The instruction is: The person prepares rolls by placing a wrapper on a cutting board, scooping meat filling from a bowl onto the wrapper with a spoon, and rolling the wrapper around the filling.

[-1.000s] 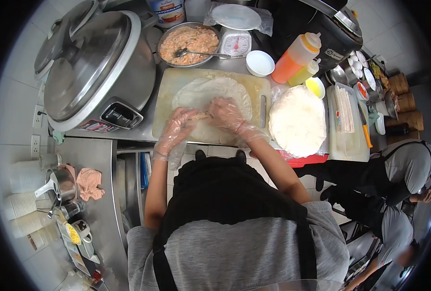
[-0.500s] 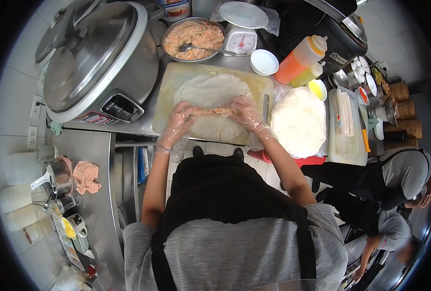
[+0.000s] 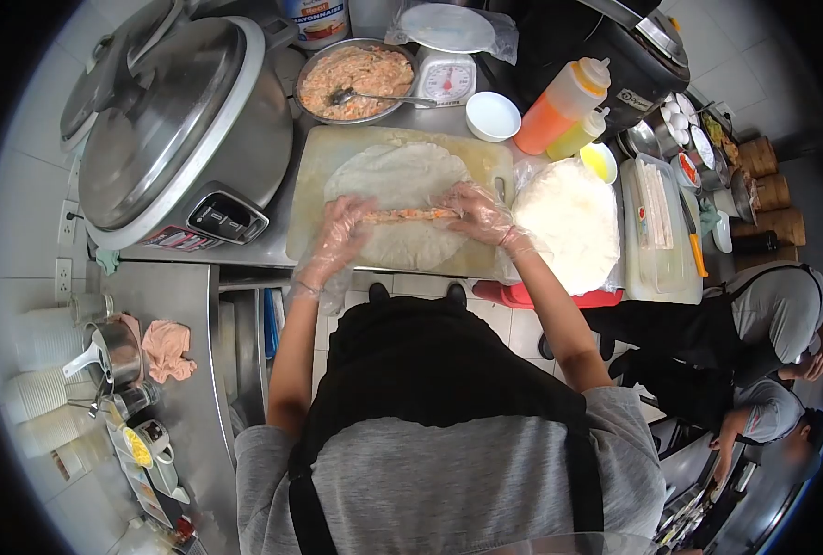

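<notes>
A round pale wrapper sheet (image 3: 397, 176) lies on the cutting board (image 3: 314, 171), with a thin strip of orange-flecked filling (image 3: 409, 215) running across its middle. At the strip's left end is my left hand (image 3: 342, 228), in a clear plastic glove, its fingers closed around that end. My right hand (image 3: 479, 215), gloved too, has its fingers pressed together at the right end of the strip. Behind the board, a metal bowl of the same orange-flecked filling (image 3: 360, 79) has a spoon (image 3: 345, 96) in it.
A stack of pale round sheets (image 3: 567, 227) sits right of the board. Behind are a white bowl (image 3: 494, 117), a scale (image 3: 447, 81) and an orange squeeze bottle (image 3: 559, 106). A large cooker (image 3: 185, 129) stands left. Two people (image 3: 777, 319) are at the right.
My hands have moved apart, my right hand going rightward, and the strip of filling between them now shows at greater length. At the far right, the two people have shifted their arms.
</notes>
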Motion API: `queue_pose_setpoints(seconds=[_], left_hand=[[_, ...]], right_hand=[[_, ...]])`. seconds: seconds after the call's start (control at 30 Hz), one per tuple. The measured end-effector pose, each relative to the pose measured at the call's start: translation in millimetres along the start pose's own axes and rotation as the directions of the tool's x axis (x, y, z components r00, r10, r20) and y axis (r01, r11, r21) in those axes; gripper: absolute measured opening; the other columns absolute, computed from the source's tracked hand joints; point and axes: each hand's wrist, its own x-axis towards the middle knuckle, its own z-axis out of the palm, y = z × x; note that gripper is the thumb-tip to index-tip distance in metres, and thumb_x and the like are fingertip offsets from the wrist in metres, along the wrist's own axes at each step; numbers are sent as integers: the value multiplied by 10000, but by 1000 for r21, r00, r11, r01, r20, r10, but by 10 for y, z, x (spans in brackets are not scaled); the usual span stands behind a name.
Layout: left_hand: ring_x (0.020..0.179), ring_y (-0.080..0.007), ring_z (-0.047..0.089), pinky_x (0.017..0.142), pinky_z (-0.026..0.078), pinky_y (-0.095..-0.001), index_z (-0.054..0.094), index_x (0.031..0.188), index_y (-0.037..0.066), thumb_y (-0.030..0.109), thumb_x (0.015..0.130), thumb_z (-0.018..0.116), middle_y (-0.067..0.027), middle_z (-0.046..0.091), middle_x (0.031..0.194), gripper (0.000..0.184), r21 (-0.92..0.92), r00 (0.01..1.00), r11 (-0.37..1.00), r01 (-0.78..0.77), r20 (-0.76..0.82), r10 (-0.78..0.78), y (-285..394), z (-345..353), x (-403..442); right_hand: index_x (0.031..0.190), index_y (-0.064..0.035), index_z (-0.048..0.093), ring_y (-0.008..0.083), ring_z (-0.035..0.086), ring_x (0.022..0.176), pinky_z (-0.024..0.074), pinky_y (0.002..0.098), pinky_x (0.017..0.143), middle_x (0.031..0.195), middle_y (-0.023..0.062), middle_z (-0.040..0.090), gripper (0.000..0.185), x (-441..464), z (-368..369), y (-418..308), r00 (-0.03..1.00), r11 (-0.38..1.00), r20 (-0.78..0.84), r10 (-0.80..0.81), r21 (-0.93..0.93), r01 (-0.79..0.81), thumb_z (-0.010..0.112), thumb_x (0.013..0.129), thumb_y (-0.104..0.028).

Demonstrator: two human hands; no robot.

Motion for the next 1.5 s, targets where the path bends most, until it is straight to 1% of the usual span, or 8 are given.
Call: queue_pose_setpoints(seconds=[0.13, 0.23, 0.5, 0.7, 1.03, 1.23, 1.33, 1.5], left_hand=[[1260, -224, 364, 1061, 266, -446, 395, 1372, 238, 264, 761, 670, -8, 393, 1386, 671, 374, 974, 900, -225, 67, 215, 300, 3, 89], [1323, -228, 308, 1080, 235, -473, 354, 1395, 248, 386, 774, 640, 34, 339, 1447, 697, 466, 951, 831, -303, 200, 235, 214, 147, 107], [1290, -264, 360, 1063, 271, -435, 381, 1384, 219, 342, 783, 658, -42, 380, 1422, 673, 272, 948, 908, -319, 114, 298, 178, 118, 63], [1083, -275, 510, 925, 413, -386, 544, 1242, 105, 191, 745, 706, -107, 542, 1146, 529, 206, 982, 979, -9, -185, 48, 103, -6, 9], [867, -236, 578, 785, 466, -308, 645, 1037, 45, 17, 693, 664, -84, 556, 945, 346, -205, 995, 974, 96, 24, -94, -103, -121, 46], [827, -256, 573, 767, 468, -333, 655, 1023, 65, 55, 678, 691, -94, 556, 888, 347, -208, 997, 975, 73, 45, -65, -141, -72, 85], [889, -280, 558, 821, 459, -356, 645, 1069, 95, 99, 665, 720, -107, 552, 916, 412, -183, 993, 976, 114, 51, -107, -120, -75, 78], [1041, -295, 481, 948, 393, -382, 626, 1129, 147, 168, 640, 762, -113, 535, 1003, 508, -46, 998, 999, -8, -55, 5, 2, -73, 27]], right_hand=[[1055, -77, 628, 275, 572, 914, 458, 361, 807, 998, 116, 578, 374, 87, 25, -281, 931, 744, -122, 345, 640, -192, 748, 705, -131], [978, -70, 628, 268, 588, 901, 470, 330, 779, 997, 119, 591, 318, 112, 212, -148, 980, 943, -104, 167, 306, -128, 749, 684, -82], [981, -104, 628, 293, 560, 964, 419, 404, 850, 963, 101, 599, 342, 204, 411, -135, 984, 983, -146, 98, 166, -73, 739, 688, -240], [1000, -132, 629, 278, 517, 1055, 361, 430, 916, 1036, 66, 583, 332, 223, 317, -258, 990, 989, -20, 136, 56, -135, 703, 708, -273], [977, -151, 655, 260, 529, 1035, 371, 397, 924, 987, 59, 594, 291, 454, 367, -502, 989, 942, 51, 140, -313, -117, 660, 691, -207], [1060, -199, 623, 208, 483, 1128, 321, 446, 956, 1154, 14, 549, 341, 583, 503, -524, 963, 980, 248, 108, -189, -61, 663, 736, -298], [973, -179, 665, 246, 537, 1020, 367, 408, 920, 1022, 38, 579, 280, 466, 439, -512, 999, 974, -20, 50, -220, -53, 669, 701, -246], [1051, -183, 639, 256, 484, 1117, 332, 411, 965, 1103, 60, 566, 387, 261, 312, -340, 991, 985, 61, 117, -138, -108, 714, 673, -215]])
